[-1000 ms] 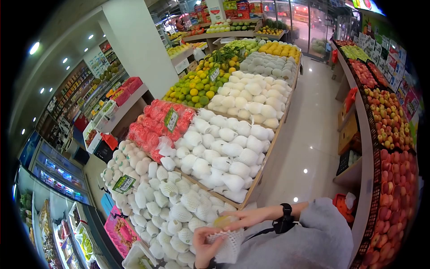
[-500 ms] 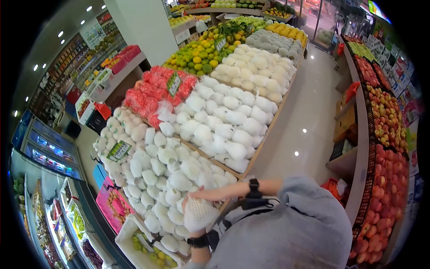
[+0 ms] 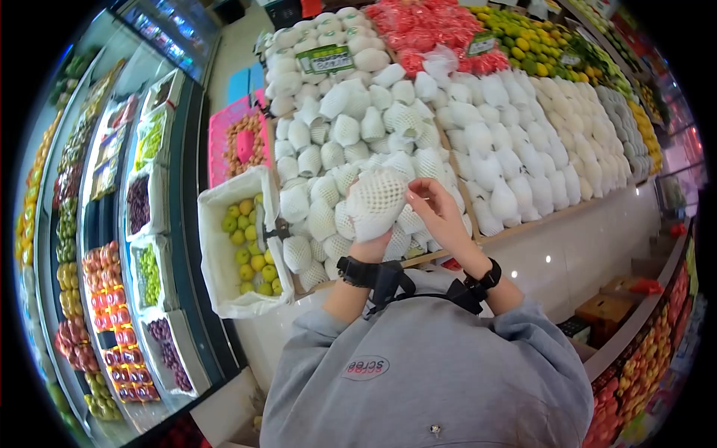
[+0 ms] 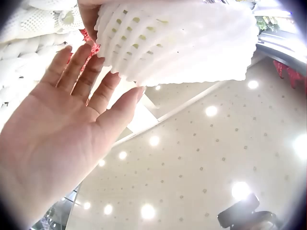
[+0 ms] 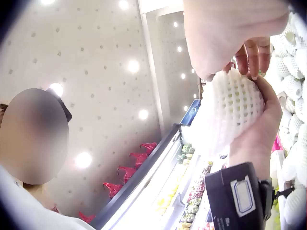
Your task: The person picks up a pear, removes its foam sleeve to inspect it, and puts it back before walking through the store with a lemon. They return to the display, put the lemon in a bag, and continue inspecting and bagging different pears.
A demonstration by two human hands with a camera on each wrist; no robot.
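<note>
A fruit in a white foam net point(image 3: 377, 198) is held up over the display by my left hand point(image 3: 371, 246), which grips it from below and behind. Pale green shows through the holes of the net in the left wrist view. My right hand point(image 3: 442, 224) is at the net's right side, its fingertips right at the edge. In the left wrist view this right hand point(image 4: 67, 115) shows its palm, with loosely straight fingers. The right wrist view shows the left hand point(image 5: 261, 124) wrapped around the net's far side.
Rows of foam-wrapped fruit point(image 3: 321, 160) lie below the hands. At the left stands a white-lined crate point(image 3: 213, 254) of green-yellow fruit, with a pink basket point(image 3: 218, 145) behind it. A refrigerated shelf point(image 3: 198, 224) runs along the left; wooden display edges point(image 3: 523, 224) lie at right.
The yellow-green fruit, partly bare at the net's mouth a second ago, is now inside the net. The head view has swung left, and the hands have lifted the net upright.
</note>
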